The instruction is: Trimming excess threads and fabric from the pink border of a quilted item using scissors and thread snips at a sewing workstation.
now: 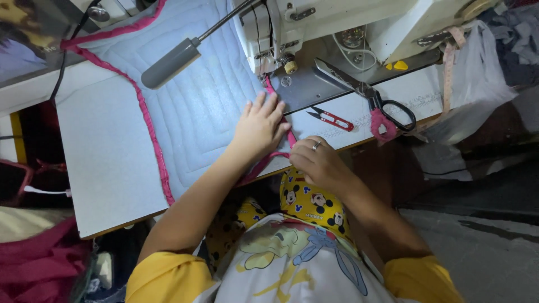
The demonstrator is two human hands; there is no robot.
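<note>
Quilted pale-blue fabric (196, 106) lies spread over the white worktop (106, 163), running from the far left corner up under the head of the cream sewing machine (337, 22). Pink binding tape (147, 120) edges the fabric along its left side and also runs along the near right edge toward the needle area. The left hand (259, 128) rests flat on the fabric just short of the presser foot, its fingers (268, 106) spread and extended, pressing the cloth down rather than gripping it. The right hand (315, 160) sits at the near edge of the worktop, just beside the left, with a ring on one finger; its fingers are curled and pinched closed on the pink binding tape where it leaves the fabric's edge. A grey gooseneck lamp (171, 62) hangs over the fabric to the left of the machine. To the right of the hands, on the worktop, lie small red-handled thread snips (332, 119), and beyond them large black-handled scissors (365, 90) with a scrap of pink fabric wrapped round one handle loop. A measuring tape (449, 62) drapes over the right end of the machine bed. Two small yellow pieces (397, 65) rest near the base of the machine. A heap of dark pink cloth (39, 264) sits low at the left, below the worktop.
</note>
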